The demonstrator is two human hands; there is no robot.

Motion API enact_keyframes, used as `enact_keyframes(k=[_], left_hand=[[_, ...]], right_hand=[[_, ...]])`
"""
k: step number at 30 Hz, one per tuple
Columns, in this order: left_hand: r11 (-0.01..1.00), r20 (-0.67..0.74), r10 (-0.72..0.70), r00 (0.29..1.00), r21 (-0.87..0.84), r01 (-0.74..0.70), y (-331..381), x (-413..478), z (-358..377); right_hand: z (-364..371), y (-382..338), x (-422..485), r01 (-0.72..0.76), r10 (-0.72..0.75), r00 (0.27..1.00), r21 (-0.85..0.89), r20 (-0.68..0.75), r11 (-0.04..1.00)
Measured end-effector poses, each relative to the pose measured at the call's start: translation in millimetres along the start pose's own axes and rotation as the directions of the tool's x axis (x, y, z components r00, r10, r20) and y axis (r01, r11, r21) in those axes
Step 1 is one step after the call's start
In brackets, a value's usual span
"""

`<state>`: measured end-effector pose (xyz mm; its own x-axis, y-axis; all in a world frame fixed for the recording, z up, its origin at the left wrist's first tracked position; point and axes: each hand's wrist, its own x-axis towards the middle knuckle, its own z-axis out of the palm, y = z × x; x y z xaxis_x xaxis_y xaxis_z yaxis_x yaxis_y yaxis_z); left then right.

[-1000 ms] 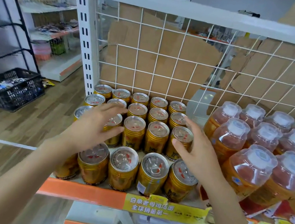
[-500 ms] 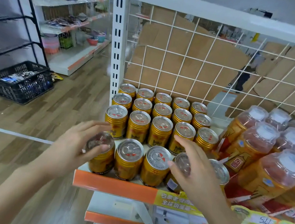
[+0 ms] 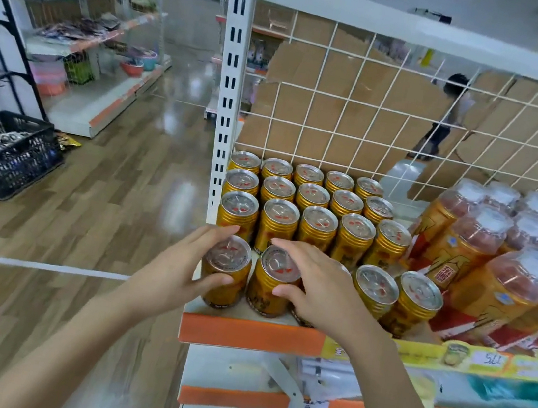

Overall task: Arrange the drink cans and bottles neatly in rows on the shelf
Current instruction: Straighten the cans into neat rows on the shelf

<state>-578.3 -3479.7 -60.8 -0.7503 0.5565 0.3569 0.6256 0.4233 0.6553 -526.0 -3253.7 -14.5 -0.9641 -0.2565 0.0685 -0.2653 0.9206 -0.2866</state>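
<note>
A small shop with a glossy wood-look floor [image 3: 95, 200] spreads out to the left, a black plastic crate [image 3: 1, 154] sitting on it near a white rack of oddments. In front stands the shelf [image 3: 251, 334] with its orange front edge and a white wire grid [image 3: 377, 115] at the back, brown cardboard showing behind the wires. Gold drink cans [image 3: 318, 226] fill the left part of the shelf in tidy rows running back to the grid, and plastic-wrapped orange bottles [image 3: 483, 265] crowd the right part, leaning a little. At the near left corner, the left hand [image 3: 178, 274] curls around the end can [image 3: 225, 272], thumb on its front and fingers behind its rim. The right hand [image 3: 321, 292] is closed round the second front can [image 3: 276, 279] just beside it, thumb on the near wall, fingers over the far side. Two more front cans [image 3: 396, 299] stand to the right, next to the bottles.
</note>
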Motion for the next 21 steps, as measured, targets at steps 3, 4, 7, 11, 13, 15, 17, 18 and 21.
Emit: enact_keyframes(k=[3, 4, 7, 11, 13, 15, 17, 18, 21], left_hand=[[0.992, -0.004, -0.006, 1.0, -0.126, 0.006, -9, 8, -4], [0.985, -0.005, -0.018, 1.0, -0.17, 0.017, -12, 10, -6], [0.975, -0.014, -0.041, 0.999, -0.219, 0.037, -20, 18, -10], [0.97, 0.003, -0.032, 0.999, -0.24, 0.032, -27, 28, -14], [0.944, -0.004, -0.036, 0.999, -0.328, 0.033, -31, 25, -10], [0.93, -0.043, -0.08, 0.996, -0.363, 0.059, -32, 21, -4], [0.926, -0.082, -0.161, 0.984, -0.358, 0.122, -33, 17, 5], [0.921, -0.103, -0.207, 0.973, -0.356, 0.158, -32, 16, 10], [0.895, -0.151, -0.303, 0.941, -0.384, 0.227, -31, 14, 21]], right_hand=[[-2, 1, 8, -0.048, 0.048, 0.999, 0.027, 0.002, 0.998], [-3, 2, 11, -0.068, 0.068, 0.998, 0.036, 0.004, 0.997], [-4, 5, 16, -0.115, 0.116, 0.993, 0.073, -0.005, 0.991], [-7, 5, 17, -0.129, 0.135, 0.99, 0.127, -0.035, 0.983], [-8, 6, 18, -0.13, 0.133, 0.99, 0.055, -0.055, 0.99], [-8, 8, 20, -0.124, 0.126, 0.99, 0.03, -0.069, 0.992], [-6, 10, 22, -0.128, 0.136, 0.987, 0.097, -0.082, 0.987], [-5, 11, 23, -0.138, 0.153, 0.984, 0.151, -0.093, 0.979], [-3, 13, 24, -0.152, 0.183, 0.978, 0.253, -0.103, 0.955]])
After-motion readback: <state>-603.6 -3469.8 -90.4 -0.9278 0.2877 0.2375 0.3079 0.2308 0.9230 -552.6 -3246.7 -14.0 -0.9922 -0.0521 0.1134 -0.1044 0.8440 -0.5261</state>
